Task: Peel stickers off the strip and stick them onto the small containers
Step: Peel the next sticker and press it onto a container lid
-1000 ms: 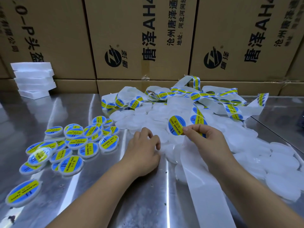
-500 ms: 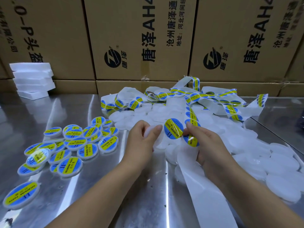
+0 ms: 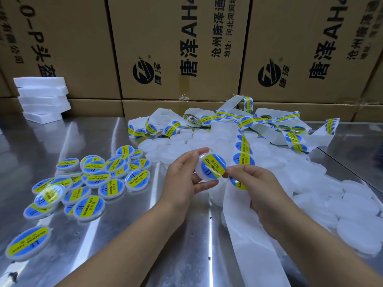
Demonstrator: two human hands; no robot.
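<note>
Body on my feed, logged by part:

1. Left hand (image 3: 184, 179), centre of the frame. Bare. The one nail on show (image 3: 194, 154) is cut short and plain.
2. Left forearm (image 3: 128, 241), from the wrist down to the lower left edge. Bare and smooth, with no sleeve reaching into view.
3. Right hand (image 3: 261, 191), just right of centre. Bare, with knuckle creases showing along its back. I cannot read its nails.
4. Right forearm (image 3: 315, 245), from the wrist down to the lower right corner. Bare and smooth. The wide lens swells it towards the bottom edge.
</note>
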